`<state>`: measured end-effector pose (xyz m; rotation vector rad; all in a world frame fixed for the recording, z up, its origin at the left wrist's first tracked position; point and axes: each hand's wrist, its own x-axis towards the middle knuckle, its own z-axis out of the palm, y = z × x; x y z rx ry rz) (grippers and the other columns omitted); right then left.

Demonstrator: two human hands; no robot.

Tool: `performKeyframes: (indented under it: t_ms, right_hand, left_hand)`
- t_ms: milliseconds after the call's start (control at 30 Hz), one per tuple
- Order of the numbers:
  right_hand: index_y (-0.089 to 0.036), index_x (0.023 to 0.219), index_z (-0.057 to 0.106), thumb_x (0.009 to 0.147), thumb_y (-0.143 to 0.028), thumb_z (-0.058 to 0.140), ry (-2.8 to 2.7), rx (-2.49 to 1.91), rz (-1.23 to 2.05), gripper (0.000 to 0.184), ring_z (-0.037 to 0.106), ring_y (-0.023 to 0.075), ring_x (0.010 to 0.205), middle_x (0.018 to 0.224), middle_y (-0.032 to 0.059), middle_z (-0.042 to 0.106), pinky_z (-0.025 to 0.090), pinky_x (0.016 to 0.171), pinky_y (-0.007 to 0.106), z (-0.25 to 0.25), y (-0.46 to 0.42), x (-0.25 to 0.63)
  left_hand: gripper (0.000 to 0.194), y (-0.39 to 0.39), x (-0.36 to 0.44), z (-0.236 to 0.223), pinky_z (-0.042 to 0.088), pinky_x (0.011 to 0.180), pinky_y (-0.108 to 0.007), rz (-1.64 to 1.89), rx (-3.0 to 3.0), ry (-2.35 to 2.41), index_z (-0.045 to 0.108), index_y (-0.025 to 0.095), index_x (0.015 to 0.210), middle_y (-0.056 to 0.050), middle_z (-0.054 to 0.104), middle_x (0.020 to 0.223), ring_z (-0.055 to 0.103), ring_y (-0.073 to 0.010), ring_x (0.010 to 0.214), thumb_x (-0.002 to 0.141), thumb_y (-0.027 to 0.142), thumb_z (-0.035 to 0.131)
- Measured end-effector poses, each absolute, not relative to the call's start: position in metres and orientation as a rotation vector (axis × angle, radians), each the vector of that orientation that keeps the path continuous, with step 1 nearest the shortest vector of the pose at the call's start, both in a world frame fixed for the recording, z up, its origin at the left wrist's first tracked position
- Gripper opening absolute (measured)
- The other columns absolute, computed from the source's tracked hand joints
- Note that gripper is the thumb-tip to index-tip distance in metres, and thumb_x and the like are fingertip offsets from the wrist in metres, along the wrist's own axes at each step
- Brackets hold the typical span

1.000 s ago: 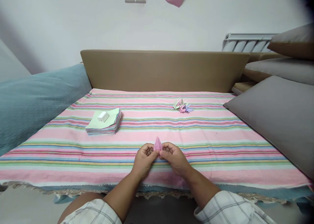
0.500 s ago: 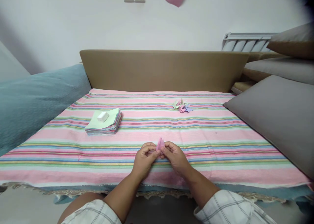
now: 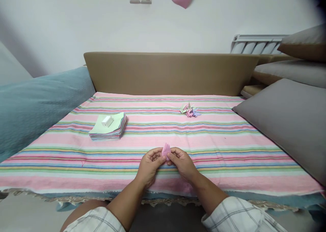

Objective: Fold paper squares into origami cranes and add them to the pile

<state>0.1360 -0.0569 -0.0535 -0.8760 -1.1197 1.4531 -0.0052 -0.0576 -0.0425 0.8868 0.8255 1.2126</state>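
Note:
Between my two hands is a small piece of folded pink paper [image 3: 166,150], its pointed tips standing up above my fingers. My left hand [image 3: 150,162] pinches its left side with thumb and fingertips. From the right, my right hand [image 3: 182,161] grips the other side the same way. The paper's lower part is partly hidden behind my thumbs. Both hands are just above the striped cloth [image 3: 214,147], near its front edge.
A stack of coloured paper sheets [image 3: 108,127] lies to the left with a small white block [image 3: 107,121] on top. Several folded paper pieces [image 3: 189,110] sit in a cluster farther back. Grey cushions [image 3: 285,113] line the right; a blue-covered bolster [image 3: 46,103] is at the left.
The folded pink paper has turned slightly in my fingers and shows a wider face. My hands stay in nearly the same place; the whole view has shifted very slightly.

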Motion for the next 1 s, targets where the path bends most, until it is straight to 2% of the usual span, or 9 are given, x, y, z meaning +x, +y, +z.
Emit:
performKeyframes:
  t_ms: [200, 333, 433, 567, 833, 1000]
  right_hand:
    - [-0.018, 0.071, 0.063, 0.069, -0.04, 0.069, -1.152, -0.873, 1.43, 0.022, 0.05, 0.0104, 0.054, 0.056, -0.0036, 0.057, 0.041, 0.057, 0.025, -0.051, -0.059, 0.135]
    - [-0.019, 0.075, 0.062, 0.065, -0.038, 0.072, -1.114, -0.886, 1.444, 0.024, 0.05, 0.0099, 0.053, 0.058, -0.0039, 0.057, 0.041, 0.054, 0.024, -0.049, -0.058, 0.135]
    - [-0.02, 0.079, 0.062, 0.063, -0.035, 0.074, -1.123, -0.882, 1.411, 0.025, 0.053, 0.0112, 0.06, 0.066, -0.0023, 0.061, 0.044, 0.059, 0.025, -0.046, -0.058, 0.137]
    - [-0.021, 0.083, 0.065, 0.065, -0.036, 0.073, -1.161, -0.864, 1.379, 0.024, 0.057, 0.015, 0.073, 0.078, 0.0008, 0.065, 0.046, 0.071, 0.029, -0.042, -0.059, 0.14]
    - [-0.02, 0.076, 0.065, 0.072, -0.037, 0.066, -1.206, -0.88, 1.333, 0.017, 0.054, 0.0137, 0.068, 0.071, -0.0007, 0.063, 0.042, 0.067, 0.028, -0.042, -0.059, 0.142]
    - [-0.02, 0.075, 0.064, 0.074, -0.037, 0.064, -1.202, -0.872, 1.336, 0.018, 0.052, 0.0125, 0.066, 0.07, -0.0015, 0.061, 0.041, 0.067, 0.027, -0.044, -0.06, 0.14]
  left_hand:
    - [0.03, -0.06, -0.004, -0.038, 0.046, 0.064, -0.025, 1.128, 1.029, 0.838, 0.063, 0.014, 0.079, -0.001, 0.065, 0.064, 0.059, -0.0136, 0.062, 0.059, 0.031, 0.077]
    - [0.029, -0.06, -0.006, -0.041, 0.046, 0.062, -0.024, 1.096, 0.995, 0.852, 0.061, 0.015, 0.077, 0.001, 0.062, 0.063, 0.058, -0.0116, 0.06, 0.06, 0.031, 0.077]
    - [0.029, -0.059, -0.008, -0.042, 0.045, 0.06, -0.022, 1.114, 1.015, 0.881, 0.061, 0.015, 0.076, 0.001, 0.061, 0.065, 0.054, -0.0095, 0.058, 0.06, 0.033, 0.077]
    - [0.027, -0.059, -0.008, -0.039, 0.04, 0.055, -0.02, 1.102, 1.111, 0.909, 0.062, 0.015, 0.071, 0.003, 0.057, 0.057, 0.05, -0.0082, 0.054, 0.059, 0.034, 0.077]
    - [0.024, -0.061, -0.005, -0.037, 0.04, 0.059, -0.022, 1.093, 1.16, 0.933, 0.062, 0.016, 0.066, 0.0, 0.063, 0.062, 0.054, -0.0116, 0.06, 0.058, 0.033, 0.076]
    - [0.023, -0.061, -0.004, -0.038, 0.04, 0.06, -0.022, 1.092, 1.158, 0.93, 0.062, 0.016, 0.07, 0.0, 0.063, 0.063, 0.054, -0.0116, 0.06, 0.059, 0.032, 0.075]
